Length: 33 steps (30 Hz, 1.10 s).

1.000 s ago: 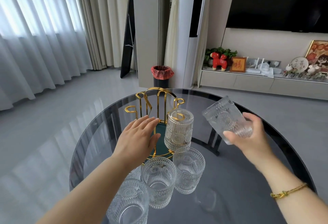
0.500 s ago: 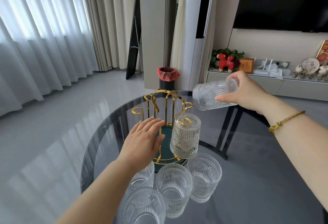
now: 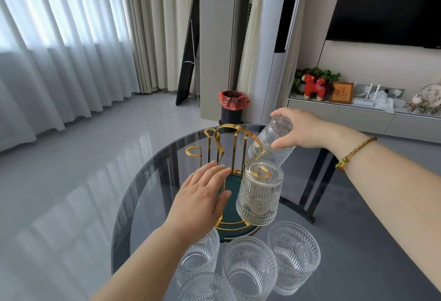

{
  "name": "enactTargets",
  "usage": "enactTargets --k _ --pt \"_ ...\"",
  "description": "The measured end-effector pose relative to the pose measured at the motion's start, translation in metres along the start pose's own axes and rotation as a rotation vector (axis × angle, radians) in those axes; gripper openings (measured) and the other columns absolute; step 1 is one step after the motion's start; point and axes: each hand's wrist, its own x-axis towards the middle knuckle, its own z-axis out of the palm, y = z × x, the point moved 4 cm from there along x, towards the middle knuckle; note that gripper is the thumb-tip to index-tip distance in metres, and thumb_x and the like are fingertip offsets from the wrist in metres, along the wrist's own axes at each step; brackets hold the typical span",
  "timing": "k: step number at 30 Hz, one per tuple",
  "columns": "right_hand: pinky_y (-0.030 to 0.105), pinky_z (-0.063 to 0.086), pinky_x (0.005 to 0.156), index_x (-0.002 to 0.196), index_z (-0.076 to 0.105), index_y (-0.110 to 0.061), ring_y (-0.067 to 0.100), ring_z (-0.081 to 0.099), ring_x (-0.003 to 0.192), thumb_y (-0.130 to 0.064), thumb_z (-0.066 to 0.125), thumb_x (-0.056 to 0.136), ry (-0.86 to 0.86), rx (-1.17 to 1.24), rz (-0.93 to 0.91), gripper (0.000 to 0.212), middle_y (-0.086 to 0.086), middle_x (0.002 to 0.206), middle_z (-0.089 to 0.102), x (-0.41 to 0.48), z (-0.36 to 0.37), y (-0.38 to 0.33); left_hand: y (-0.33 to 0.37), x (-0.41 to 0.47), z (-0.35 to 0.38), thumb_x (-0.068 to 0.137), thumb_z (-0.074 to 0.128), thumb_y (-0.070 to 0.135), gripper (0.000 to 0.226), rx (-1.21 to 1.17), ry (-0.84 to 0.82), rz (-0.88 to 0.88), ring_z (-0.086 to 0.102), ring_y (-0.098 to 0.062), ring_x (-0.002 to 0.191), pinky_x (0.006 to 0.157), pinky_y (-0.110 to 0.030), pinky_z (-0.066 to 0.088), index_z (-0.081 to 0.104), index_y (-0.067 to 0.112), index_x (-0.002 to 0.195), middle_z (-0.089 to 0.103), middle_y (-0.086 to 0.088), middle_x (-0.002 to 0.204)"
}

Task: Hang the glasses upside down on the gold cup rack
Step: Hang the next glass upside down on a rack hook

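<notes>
The gold cup rack (image 3: pixel 216 144) with a dark green base stands on the round glass table (image 3: pixel 143 193). One ribbed clear glass (image 3: pixel 259 193) hangs upside down on a front hook. My right hand (image 3: pixel 303 131) grips a second glass (image 3: pixel 274 141) by its base, tilted mouth-down over a right-hand hook of the rack. My left hand (image 3: pixel 201 195) rests flat with fingers apart against the rack's left front side. Several more glasses (image 3: pixel 294 255) stand upright at the near table edge.
A black bin with a red liner (image 3: pixel 232 107) stands on the floor beyond the table. White curtains fill the left. A low cabinet (image 3: pixel 358 119) with a red toy and ornaments runs along the right wall under a dark screen.
My right hand carried the glass from the right to above the rack and turned it mouth-down onto a hook. My left hand stayed on the rack.
</notes>
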Motion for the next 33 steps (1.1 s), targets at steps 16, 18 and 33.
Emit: enactTargets --k 16,18,33 --pt "0.031 0.037 0.095 0.134 0.029 -0.019 0.023 0.040 0.122 -0.017 0.065 0.075 -0.242 -0.137 -0.054 0.069 0.009 0.140 0.036 0.013 0.043 -0.008 0.001 0.000 -0.003 0.090 0.036 0.029 0.040 -0.014 0.022 0.011 0.031 -0.020 0.134 0.105 -0.033 0.006 0.042 0.018 0.128 0.050 -0.001 0.134" --pt "0.027 0.038 0.088 0.133 0.031 -0.019 0.023 0.042 0.118 -0.014 0.063 0.076 -0.250 -0.134 -0.058 0.065 0.009 0.137 0.038 0.015 0.047 -0.005 0.002 0.000 -0.004 0.086 0.035 0.029 0.042 -0.012 0.003 -0.004 0.033 -0.022 0.132 0.105 -0.038 0.007 0.044 0.017 0.126 0.052 -0.002 0.132" --pt "0.031 0.029 0.103 0.136 0.023 -0.018 0.021 0.029 0.132 -0.015 0.066 0.073 -0.167 0.007 -0.031 0.076 0.005 0.147 0.028 0.005 0.037 0.004 0.000 0.000 -0.002 0.091 0.039 0.025 0.038 0.004 -0.026 -0.024 0.029 -0.019 0.134 0.105 -0.032 0.009 0.040 0.019 0.129 0.048 -0.001 0.136"
